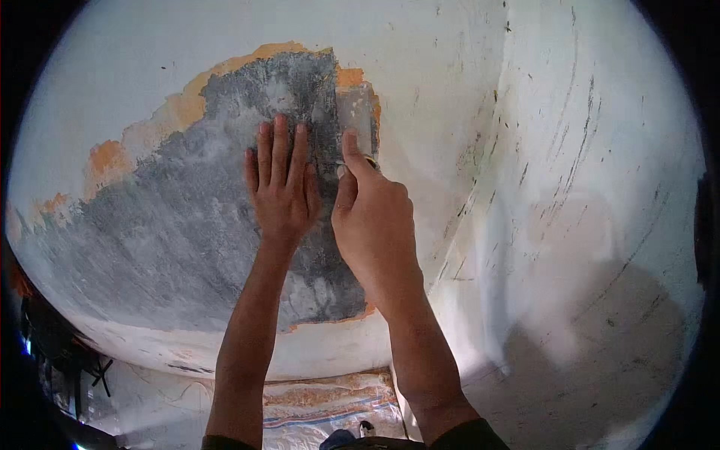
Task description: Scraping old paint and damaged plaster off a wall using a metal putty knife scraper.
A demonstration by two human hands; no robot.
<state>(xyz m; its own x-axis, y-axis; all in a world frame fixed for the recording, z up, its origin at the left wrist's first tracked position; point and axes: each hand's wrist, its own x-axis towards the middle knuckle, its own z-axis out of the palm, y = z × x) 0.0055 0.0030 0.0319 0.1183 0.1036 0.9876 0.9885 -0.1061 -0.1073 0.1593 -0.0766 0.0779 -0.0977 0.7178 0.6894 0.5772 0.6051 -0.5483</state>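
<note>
My left hand [284, 188] lies flat against a dark grey bare patch [185, 225] of the wall, its fingers spread and pointing up. Just to its right, my right hand [374, 208] is closed around a hand tool, apparently a scraper. Only a small dark and yellow bit of its handle [372, 161] shows beside the index finger; the palm hides the rest. Beyond the fingertips is a flat, lighter grey strip with pale flecks; I cannot tell whether it is blade or wall. Ragged orange and cream layers [194, 98] edge the patch.
White painted wall [112, 67] surrounds the patch. At the right, an adjoining white wall [596, 140] bears dark streaks and a shadow. Below lie a dusty printed plastic sheet [332, 408] and my shoe [367, 428]. Dark objects [62, 354] stand at the lower left.
</note>
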